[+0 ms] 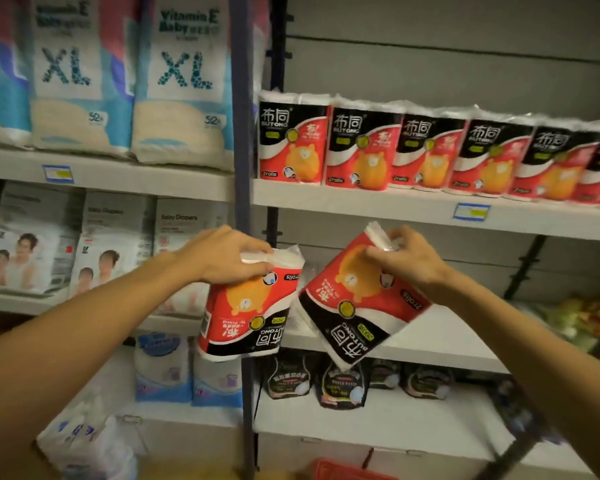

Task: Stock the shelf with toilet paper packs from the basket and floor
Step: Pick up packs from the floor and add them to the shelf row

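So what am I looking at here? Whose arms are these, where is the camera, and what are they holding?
No machine here: a person wears a camera on the head, so the single picture looks forward and down along their own arms. The left hand grips one red-and-black toilet paper pack by its top; the right hand grips a second pack, tilted. Both hang upside down in front of a store shelf. The shelf above holds a row of matching packs. Left are diaper bags.

light: dim, warm | focus: soft throughout | blur: strongest at right edge | edges: wide-angle bending, dark corners
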Motion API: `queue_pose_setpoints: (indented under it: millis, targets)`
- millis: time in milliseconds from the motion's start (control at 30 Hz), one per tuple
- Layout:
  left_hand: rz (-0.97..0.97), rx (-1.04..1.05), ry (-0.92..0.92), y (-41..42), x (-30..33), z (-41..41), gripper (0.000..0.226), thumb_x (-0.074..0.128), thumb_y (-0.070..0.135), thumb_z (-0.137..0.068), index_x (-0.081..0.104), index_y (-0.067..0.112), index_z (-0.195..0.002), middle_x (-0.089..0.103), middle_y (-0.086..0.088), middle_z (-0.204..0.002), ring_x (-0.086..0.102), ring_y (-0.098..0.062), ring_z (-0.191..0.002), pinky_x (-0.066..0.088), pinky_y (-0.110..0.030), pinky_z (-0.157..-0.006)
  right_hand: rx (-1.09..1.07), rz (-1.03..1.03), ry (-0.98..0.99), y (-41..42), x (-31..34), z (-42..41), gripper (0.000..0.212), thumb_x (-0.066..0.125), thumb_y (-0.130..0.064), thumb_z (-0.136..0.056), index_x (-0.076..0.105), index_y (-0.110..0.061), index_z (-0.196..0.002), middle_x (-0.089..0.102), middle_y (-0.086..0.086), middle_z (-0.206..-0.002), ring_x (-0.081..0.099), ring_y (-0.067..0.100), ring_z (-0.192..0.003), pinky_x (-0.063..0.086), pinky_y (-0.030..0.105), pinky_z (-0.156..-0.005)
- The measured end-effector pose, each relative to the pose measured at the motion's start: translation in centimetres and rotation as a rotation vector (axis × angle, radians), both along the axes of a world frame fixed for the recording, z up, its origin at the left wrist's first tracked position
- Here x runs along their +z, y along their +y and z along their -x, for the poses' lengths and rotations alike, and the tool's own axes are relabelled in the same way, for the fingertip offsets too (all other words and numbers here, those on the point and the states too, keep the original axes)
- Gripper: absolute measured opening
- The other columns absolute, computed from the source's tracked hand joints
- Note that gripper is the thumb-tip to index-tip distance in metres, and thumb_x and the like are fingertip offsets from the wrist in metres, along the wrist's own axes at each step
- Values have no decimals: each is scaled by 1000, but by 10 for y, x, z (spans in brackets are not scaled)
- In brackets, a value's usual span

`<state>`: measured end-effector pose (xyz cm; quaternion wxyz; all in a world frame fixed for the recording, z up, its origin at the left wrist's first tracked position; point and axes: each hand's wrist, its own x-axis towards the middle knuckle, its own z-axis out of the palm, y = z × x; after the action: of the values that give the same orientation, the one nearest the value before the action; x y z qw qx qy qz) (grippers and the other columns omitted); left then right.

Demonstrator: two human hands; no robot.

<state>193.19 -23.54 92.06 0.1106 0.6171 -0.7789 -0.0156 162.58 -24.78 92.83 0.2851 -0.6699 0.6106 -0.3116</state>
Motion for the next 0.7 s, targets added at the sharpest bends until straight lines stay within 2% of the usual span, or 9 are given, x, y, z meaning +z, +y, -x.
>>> queue_pose_setpoints:
  millis: [133, 233, 300, 367, 433, 500, 533, 600, 700]
  targets:
    - [31, -15, -15, -6, 16, 51, 51, 49, 71, -81, 53, 51, -128, 62, 6, -131, 59, -23, -114, 50, -38, -90, 35, -11, -89, 5, 19, 64, 60, 66, -49, -83, 38, -30, -133, 58, 1, -114, 69, 28, -88, 59, 48, -77]
    - [61, -28, -30, -11, 35, 86, 53, 46, 73, -81, 52, 51, -128, 63, 7, -128, 61, -21, -110, 51, -37, -87, 20, 13, -302, 6, 33, 109, 33, 65, -39, -87, 56, -21, -113, 71, 10, -100, 73, 27, -76, 61, 43, -69]
    - [94, -30, -26, -12, 42, 106, 51, 46, 72, -82, 53, 50, -128, 63, 6, -128, 60, -22, -111, 51, -38, -89, -82, 88, -520, 4, 36, 131, 21, 64, -31, -88, 60, -15, -100, 72, 13, -94, 73, 23, -71, 61, 39, -66]
    - [111, -14, 8, -11, 45, 125, 48, 49, 69, -85, 54, 49, -128, 62, 4, -128, 59, -22, -112, 50, -37, -88, -170, 88, -770, -1, 34, 150, 30, 67, -36, -83, 60, -13, -100, 72, 12, -96, 72, 25, -79, 60, 43, -73]
    - [122, 5, 57, -12, 43, 138, 45, 51, 64, -86, 56, 46, -127, 63, 2, -127, 59, -23, -112, 48, -36, -87, -93, -8, -972, -4, 29, 162, 53, 71, -47, -66, 57, -14, -105, 70, 9, -96, 69, 23, -78, 56, 36, -68]
    - [133, 13, 91, -14, 43, 149, 45, 52, 63, -86, 58, 44, -126, 64, 1, -126, 59, -23, -111, 48, -36, -86, 8, -132, -987, -3, 22, 169, 61, 72, -48, -55, 57, -16, -105, 68, 7, -94, 65, 19, -78, 49, 31, -65]
    - [136, 17, 97, -16, 43, 153, 45, 53, 64, -86, 58, 44, -126, 64, 1, -126, 59, -23, -111, 47, -36, -86, 44, -176, -962, -3, 19, 170, 56, 73, -43, -59, 56, -15, -105, 67, 9, -97, 65, 21, -84, 51, 34, -69]
    - [134, 17, 77, -22, 44, 160, 50, 51, 70, -82, 59, 46, -125, 64, 4, -126, 59, -23, -112, 48, -37, -88, 85, -195, -949, -6, 14, 171, 34, 69, -28, -80, 52, -13, -106, 63, 14, -104, 65, 27, -93, 57, 38, -72]
    - [105, -15, -11, -34, 44, 167, 53, 47, 75, -78, 57, 52, -124, 66, 7, -124, 60, -23, -110, 49, -37, -88, 32, -151, -1017, -13, 12, 168, 19, 61, -18, -90, 51, -12, -105, 62, 15, -109, 70, 29, -91, 60, 32, -63]
